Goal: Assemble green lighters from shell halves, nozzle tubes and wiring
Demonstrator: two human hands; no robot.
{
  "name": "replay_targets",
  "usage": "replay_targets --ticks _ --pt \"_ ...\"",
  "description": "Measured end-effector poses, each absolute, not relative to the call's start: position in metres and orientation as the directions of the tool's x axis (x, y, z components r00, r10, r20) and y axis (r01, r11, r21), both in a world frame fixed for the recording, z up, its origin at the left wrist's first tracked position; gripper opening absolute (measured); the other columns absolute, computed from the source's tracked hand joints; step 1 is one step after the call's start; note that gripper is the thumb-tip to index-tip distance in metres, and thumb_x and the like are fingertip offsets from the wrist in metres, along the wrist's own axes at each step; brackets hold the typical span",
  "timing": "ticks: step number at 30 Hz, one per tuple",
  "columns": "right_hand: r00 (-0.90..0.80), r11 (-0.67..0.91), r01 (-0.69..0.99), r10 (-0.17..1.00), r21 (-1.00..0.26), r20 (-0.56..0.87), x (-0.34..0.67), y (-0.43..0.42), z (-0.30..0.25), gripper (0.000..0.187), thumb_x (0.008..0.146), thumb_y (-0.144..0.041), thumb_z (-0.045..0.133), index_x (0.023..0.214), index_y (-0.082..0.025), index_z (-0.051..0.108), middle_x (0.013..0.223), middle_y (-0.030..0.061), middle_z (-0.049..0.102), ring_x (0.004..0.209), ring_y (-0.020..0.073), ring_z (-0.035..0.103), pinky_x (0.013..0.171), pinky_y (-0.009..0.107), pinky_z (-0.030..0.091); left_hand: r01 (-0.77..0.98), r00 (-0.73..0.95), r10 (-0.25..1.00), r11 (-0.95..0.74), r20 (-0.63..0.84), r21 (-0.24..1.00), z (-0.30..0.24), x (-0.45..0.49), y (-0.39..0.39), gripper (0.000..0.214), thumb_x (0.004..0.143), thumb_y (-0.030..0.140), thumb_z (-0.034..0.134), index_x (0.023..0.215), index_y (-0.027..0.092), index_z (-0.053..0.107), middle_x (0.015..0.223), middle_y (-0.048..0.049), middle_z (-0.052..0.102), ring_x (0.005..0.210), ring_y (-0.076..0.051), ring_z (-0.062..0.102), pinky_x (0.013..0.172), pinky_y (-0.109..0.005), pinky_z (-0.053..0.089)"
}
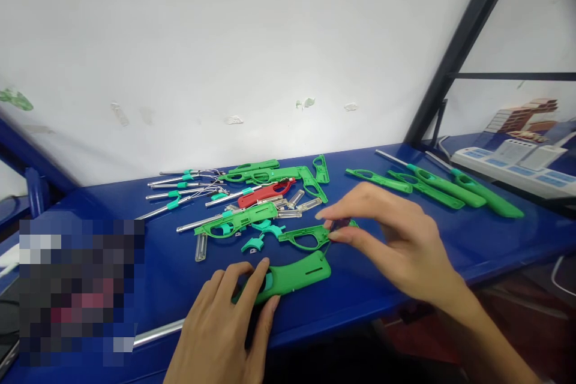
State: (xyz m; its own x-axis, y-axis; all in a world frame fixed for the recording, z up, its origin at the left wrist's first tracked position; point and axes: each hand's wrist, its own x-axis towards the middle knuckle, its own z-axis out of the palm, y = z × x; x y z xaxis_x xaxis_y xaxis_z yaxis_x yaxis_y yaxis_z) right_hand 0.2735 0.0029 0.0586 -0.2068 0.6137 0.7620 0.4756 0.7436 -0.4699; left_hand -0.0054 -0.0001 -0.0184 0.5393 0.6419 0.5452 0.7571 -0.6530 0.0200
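Note:
My left hand (229, 318) is closed around a green long-neck lighter (299, 273) near the table's front edge. Its metal tube (159, 332) sticks out to the left, and a teal trigger (269, 281) shows beside my fingers. My right hand (382, 231) pinches a small dark purplish piece (341, 224) between thumb and fingertips, above the lighter's right end. A thin dark strand seems to run from that piece down to the lighter. Just behind lies an open green half-shell (303, 236), partly hidden by my right fingers.
Metal lighter tubes with wires (180, 185), green shells (256, 214), a red shell (265, 192), teal triggers (252, 243) and clear small tanks (201, 247) lie behind. Two lighters (450, 187) rest at right, near a white power strip (508, 167). A pixelated patch covers the left.

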Motion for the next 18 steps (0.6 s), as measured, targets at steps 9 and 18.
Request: replay_targets --ticks 9,18 --pt "-0.287 0.735 0.396 0.668 -0.55 0.686 0.2763 0.0032 0.0606 0.037 0.109 -0.009 0.051 0.135 -0.027 0.069 0.12 0.002 0.078 0.108 0.016 0.073 0.092 0.03 0.059 0.762 0.538 0.659 -0.646 0.525 0.031 -0.0188 -0.0057 -0.0003 0.046 0.109 0.036 0.054 0.153 0.025 0.051 0.124 -0.011 0.066 0.105 -0.029 0.07 0.093 -0.051 0.063" --pt "-0.293 0.699 0.514 0.688 -0.497 0.664 0.2775 -0.0043 0.0658 0.032 0.11 -0.018 0.056 0.135 -0.029 0.07 0.119 0.0055 0.076 0.109 0.0216 0.071 0.092 0.036 0.058 0.754 0.531 0.62 -0.657 0.578 0.012 -0.0167 -0.003 0.0015 0.041 0.11 0.036 0.049 0.148 0.023 0.056 0.118 -0.0104 0.068 0.098 -0.028 0.073 0.087 -0.049 0.064"
